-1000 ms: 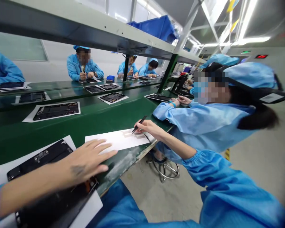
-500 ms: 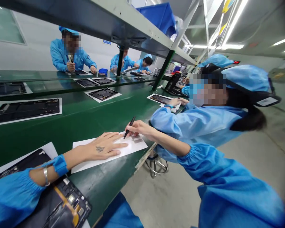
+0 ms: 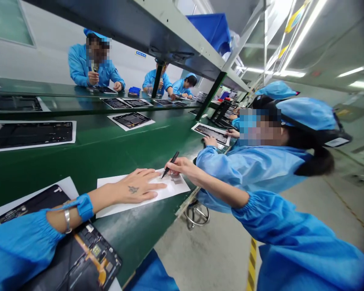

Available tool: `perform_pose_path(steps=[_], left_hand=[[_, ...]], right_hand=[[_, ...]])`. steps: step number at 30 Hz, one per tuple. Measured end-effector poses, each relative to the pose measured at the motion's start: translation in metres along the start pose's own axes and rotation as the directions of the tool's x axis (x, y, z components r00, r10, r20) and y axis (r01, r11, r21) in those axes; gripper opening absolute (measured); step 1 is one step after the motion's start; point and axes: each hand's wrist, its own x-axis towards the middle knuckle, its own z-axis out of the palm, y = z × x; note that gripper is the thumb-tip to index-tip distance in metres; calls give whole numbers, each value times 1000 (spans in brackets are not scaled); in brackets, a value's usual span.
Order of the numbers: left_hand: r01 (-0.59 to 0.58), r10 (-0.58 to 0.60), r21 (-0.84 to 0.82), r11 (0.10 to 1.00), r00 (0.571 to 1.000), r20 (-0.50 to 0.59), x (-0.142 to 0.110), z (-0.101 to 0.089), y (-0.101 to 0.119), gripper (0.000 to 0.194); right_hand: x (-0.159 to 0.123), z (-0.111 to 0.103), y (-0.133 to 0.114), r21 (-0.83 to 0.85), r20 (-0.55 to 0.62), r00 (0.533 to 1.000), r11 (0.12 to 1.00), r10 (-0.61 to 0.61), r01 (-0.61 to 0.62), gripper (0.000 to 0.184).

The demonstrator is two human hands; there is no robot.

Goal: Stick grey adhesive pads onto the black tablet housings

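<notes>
My left hand (image 3: 138, 188) lies flat with fingers spread on a white sheet (image 3: 115, 206) on the green bench. My right hand (image 3: 182, 165) pinches black tweezers (image 3: 170, 163), their tips pointing down at the sheet just beyond my left fingertips. Small grey rectangular pieces (image 3: 177, 180) lie on the sheet's right end, partly under my right hand. Below my left forearm is an opened tablet (image 3: 106, 258) with an orange flex cable. Another dark tablet (image 3: 27, 206) rests on white paper behind that arm, partly covered by it.
More opened tablets on paper lie along the bench (image 3: 109, 151), one at the left (image 3: 33, 133) and one mid-bench (image 3: 132, 120). A co-worker (image 3: 245, 169) sits close on my right, hands at a tablet (image 3: 212, 133). A shelf (image 3: 170, 32) hangs overhead; others work across.
The view has shifted slightly. My left hand stays flat, and the tweezers remain at the sheet in my right hand. The neighbouring co-worker's hands have moved apart around their tablet.
</notes>
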Motion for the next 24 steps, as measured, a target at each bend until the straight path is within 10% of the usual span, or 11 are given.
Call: perform_pose_path(steps=[6,10,15,24], left_hand=[[17,-17,61,998,1000,8,-6,-19,9,54],[320,-285,179,930,938,-196,-81,-74,7,43],[665,-667,316,676,735,-122,-214,-99,23,26],[623,-589,140,770,778,-221,-245,-48,41,16]], right_hand=[[-19,11,-22,218,-344,929,950,-138,221,52],[-28,11,-33,216,-427,895,947,-127,238,48],[-19,49,-51,217,-294,936,941,-193,262,43],[36,209,-96,246,270,912,938,-308,244,54]])
